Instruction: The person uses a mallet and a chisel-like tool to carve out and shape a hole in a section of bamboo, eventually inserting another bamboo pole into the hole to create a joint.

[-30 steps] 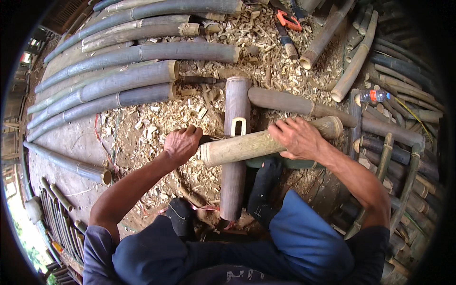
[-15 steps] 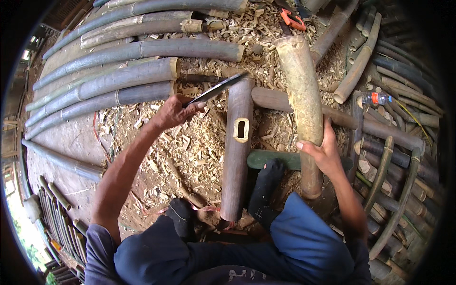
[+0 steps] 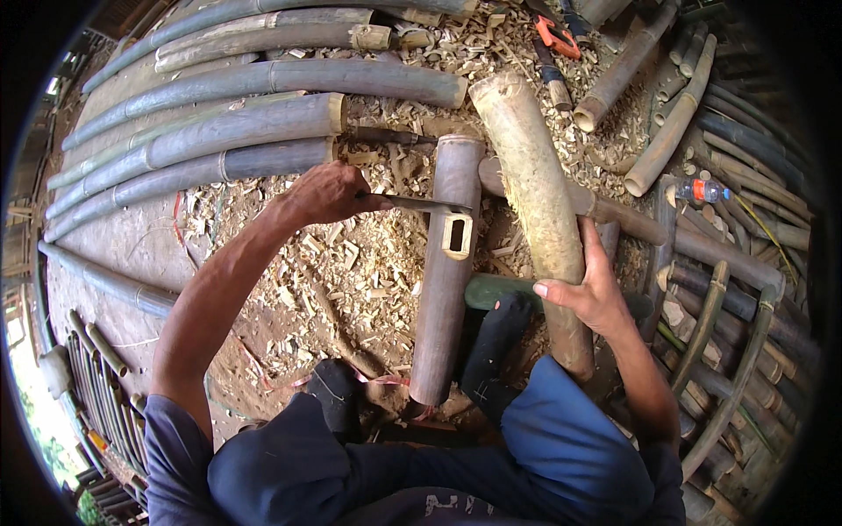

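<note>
Left of centre, the left hand (image 3: 331, 193), arm extended forward, clenches a narrow grey metal knife (image 3: 419, 204) pointing right over a brown, slotted bamboo tube (image 3: 435, 320), while the right hand (image 3: 600, 287), thumb laid across, grasps a thick, pale bamboo cylinder (image 3: 531, 167) low down.

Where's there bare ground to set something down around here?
Left: the grey patch between the long dark poles and the lone pole, and another patch below that pole, beside the thin poles. The middle is crowded with wood chips and slotted bamboo, the right with piled bamboo.
</note>
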Tool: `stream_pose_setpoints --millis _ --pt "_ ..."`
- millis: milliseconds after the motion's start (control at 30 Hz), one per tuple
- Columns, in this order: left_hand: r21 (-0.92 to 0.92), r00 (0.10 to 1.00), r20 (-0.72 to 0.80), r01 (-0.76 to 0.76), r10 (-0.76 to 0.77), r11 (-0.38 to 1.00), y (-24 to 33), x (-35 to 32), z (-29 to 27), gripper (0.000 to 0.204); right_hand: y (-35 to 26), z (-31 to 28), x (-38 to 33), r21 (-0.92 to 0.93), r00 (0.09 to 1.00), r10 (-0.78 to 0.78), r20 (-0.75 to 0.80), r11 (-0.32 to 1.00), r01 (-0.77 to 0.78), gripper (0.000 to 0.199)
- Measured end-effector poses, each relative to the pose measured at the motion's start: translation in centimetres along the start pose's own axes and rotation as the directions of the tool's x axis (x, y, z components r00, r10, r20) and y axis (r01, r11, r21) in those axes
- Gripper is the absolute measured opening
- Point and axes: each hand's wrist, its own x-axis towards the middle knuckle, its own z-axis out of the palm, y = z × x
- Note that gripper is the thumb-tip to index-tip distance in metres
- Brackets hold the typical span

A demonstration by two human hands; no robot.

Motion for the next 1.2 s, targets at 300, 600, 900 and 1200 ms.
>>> stream_pose_setpoints --millis 300,600,900,1200 --pt "0.081 0.991 0.045 0.126 -0.13 0.989 0.1 0.3 1.4 0.06 -0.2 2.7 2.2 -0.512 0.944 0.31 0.117 0.833 -0.21 0.092" --pt "0.045 1.0 -0.009 0.013 -0.012 0.999 -1.6 0.2 1.8 0.064 -3.1 2.5 5.0 -0.172 0.988 -0.154 0.019 0.973 0.155 0.085" --pt "0.002 0.989 0.131 0.07 -0.07 0.998 -1.4 0.9 0.8 0.07 -4.8 0.3 7.4 -0.456 0.99 0.074 0.117 0.89 -0.012 0.089" --pt "-0.092 0.918 0.389 0.122 -0.077 0.988 -1.7 3.1 1.2 0.068 0.9 4.9 6.9 -0.659 0.959 0.209 0.193 0.752 -0.032 0.077"
